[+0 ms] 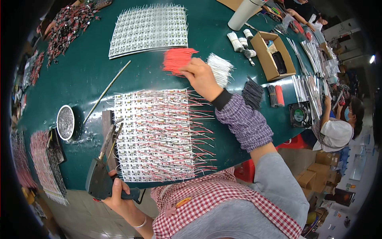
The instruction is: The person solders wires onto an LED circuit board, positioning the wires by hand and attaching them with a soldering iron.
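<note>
My left hand is wrapped round the grip of a dark soldering gun, whose tip points up at the left edge of a white circuit board panel. Rows of red and white wires cover that panel, their free ends sticking out past its right edge. Farther off, my right hand pinches at the lower right edge of a pile of short red wires; the fingertips seem closed on red wire, how much is hidden. A pile of white wires lies just right of that hand, and black wires lie beyond the wrist.
Behind stands a stack of wired white panels. At left are a round solder pot and a thin rod. Rightward sit a cardboard box, a white bottle and a small fan. Another person sits at the right.
</note>
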### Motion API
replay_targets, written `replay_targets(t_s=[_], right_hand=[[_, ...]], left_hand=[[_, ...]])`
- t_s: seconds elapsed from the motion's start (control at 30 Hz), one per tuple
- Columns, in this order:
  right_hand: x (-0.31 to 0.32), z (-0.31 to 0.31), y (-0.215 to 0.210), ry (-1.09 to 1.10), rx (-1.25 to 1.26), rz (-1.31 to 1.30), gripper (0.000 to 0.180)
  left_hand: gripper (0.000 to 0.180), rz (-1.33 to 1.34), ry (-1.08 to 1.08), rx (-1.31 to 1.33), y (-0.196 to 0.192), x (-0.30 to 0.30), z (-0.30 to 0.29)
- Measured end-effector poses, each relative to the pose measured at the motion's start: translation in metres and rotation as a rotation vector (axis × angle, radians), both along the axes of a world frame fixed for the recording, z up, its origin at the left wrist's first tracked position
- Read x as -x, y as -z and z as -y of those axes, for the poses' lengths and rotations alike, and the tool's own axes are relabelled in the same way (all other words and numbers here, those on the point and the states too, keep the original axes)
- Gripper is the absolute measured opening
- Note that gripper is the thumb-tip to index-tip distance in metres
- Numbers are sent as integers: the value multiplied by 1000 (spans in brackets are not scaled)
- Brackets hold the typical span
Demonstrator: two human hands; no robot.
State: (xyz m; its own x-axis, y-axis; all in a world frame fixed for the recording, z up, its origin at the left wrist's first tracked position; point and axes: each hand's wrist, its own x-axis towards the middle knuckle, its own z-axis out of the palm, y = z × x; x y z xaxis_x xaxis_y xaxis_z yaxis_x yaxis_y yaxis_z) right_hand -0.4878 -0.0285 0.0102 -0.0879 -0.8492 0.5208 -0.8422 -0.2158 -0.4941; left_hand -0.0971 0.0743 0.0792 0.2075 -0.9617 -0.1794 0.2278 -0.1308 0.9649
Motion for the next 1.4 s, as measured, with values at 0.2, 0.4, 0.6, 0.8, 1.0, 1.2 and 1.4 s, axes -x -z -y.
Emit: replay_targets(t_s=[0.2, 0.4, 0.6, 0.8, 1.0, 1.2, 1.4], right_hand=[[36, -16, -3, 315, 53, -99, 15], [78, -36, 10, 440, -85, -268, 15], [83, -34, 15, 399, -81, -282, 4], [79, -34, 10, 401, -117, -264, 2], [81, -37, 5, 416, -120, -202, 7], [76, -36, -14, 376, -113, -180, 8], [38, -13, -67, 138, -116, -228, 15]], left_hand=[[45, 68, -27, 13, 2, -7, 0], [48, 40, -42, -87, 0, 0, 17], [50, 11, -45, -26, -3, 12, 25], [51, 3, -67, -56, -4, 12, 33], [50, 4, -88, -75, -2, 12, 39], [50, -14, -84, -71, 2, 14, 46], [50, -24, -74, -77, 5, 15, 51]])
